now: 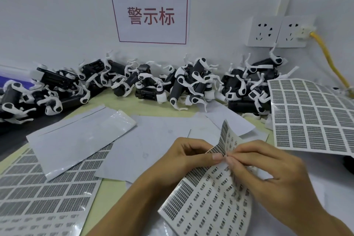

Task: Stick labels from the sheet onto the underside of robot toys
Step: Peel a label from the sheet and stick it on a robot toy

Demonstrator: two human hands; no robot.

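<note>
Fingers (217, 157) of both hands pinch the curled label sheet (206, 193)

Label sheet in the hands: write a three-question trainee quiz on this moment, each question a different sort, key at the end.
1. True or false: both hands, left hand and right hand, pinch the curled label sheet.
2. Multiple choice: the robot toys lie
A. piled along the wall
B. stacked in a box
C. in the hands
3. Fill in: the yellow cable runs from the ____ on the wall.

Key
1. True; the fingertips meet at the sheet's upper part.
2. A
3. wall socket
</note>
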